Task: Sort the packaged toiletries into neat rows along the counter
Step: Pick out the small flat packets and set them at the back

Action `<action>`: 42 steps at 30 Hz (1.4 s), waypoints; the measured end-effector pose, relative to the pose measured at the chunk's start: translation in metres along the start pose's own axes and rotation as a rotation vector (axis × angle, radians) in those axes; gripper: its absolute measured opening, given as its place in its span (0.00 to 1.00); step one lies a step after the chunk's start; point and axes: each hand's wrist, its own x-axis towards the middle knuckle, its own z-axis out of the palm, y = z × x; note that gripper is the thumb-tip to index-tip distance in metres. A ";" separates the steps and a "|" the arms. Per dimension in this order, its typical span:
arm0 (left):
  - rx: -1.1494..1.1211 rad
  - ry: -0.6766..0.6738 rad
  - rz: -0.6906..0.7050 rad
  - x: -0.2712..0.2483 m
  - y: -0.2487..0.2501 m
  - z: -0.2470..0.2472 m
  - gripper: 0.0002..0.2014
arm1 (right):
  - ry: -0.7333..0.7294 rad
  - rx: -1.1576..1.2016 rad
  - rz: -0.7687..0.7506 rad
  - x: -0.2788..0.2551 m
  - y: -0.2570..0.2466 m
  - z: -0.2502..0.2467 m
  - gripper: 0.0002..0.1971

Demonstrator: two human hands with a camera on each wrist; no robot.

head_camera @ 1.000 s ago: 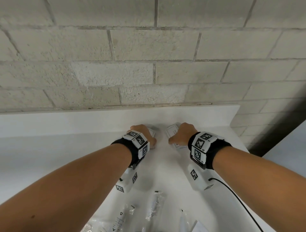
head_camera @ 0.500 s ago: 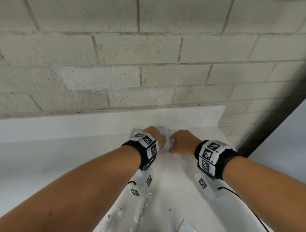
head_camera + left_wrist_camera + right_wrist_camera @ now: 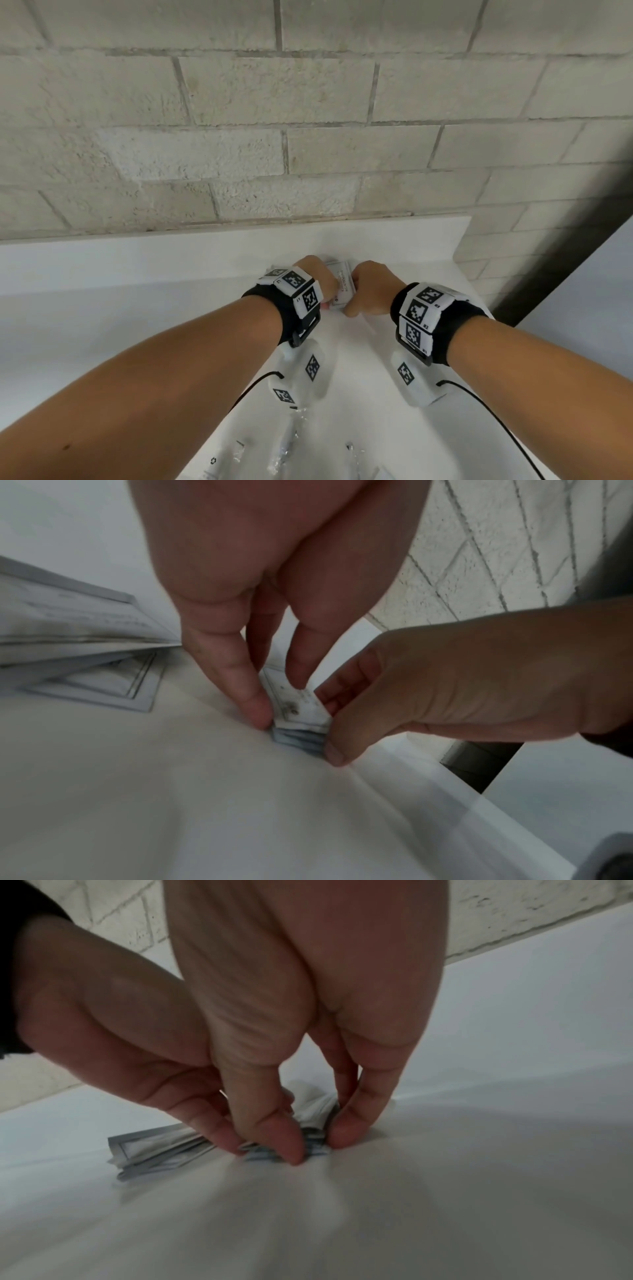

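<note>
Left wrist view: the left hand [image 3: 240, 588] and right hand [image 3: 462, 685] are pinching a small stack of packets [image 3: 301, 710] between their fingers [image 3: 253, 704]; squeezing evenly should be squaring its edges on the tabletop [image 3: 171, 804].

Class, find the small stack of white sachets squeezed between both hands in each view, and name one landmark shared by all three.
Head: stack of sachets, centre, between the left hand and right hand.
Left wrist: centre, slightly right.
Right wrist: lower centre.
Shared landmark: block wall behind the counter.
</note>
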 end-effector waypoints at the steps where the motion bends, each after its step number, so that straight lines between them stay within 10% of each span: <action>1: 0.004 0.007 0.004 0.000 0.000 -0.001 0.14 | 0.006 0.002 -0.007 0.001 0.000 0.000 0.19; 14: -0.044 -0.045 0.039 -0.012 0.001 -0.004 0.01 | 0.012 -0.018 -0.009 -0.003 -0.003 -0.005 0.20; 20: -0.138 0.076 0.088 -0.025 -0.007 -0.053 0.04 | 0.099 0.032 -0.048 -0.021 -0.009 -0.016 0.45; 25: -0.072 0.294 -0.008 -0.025 -0.053 -0.096 0.13 | 0.084 0.035 -0.182 -0.030 -0.040 -0.001 0.26; 42: -0.112 0.036 -0.061 -0.001 -0.083 -0.069 0.15 | 0.003 -0.143 -0.097 0.001 -0.091 0.050 0.23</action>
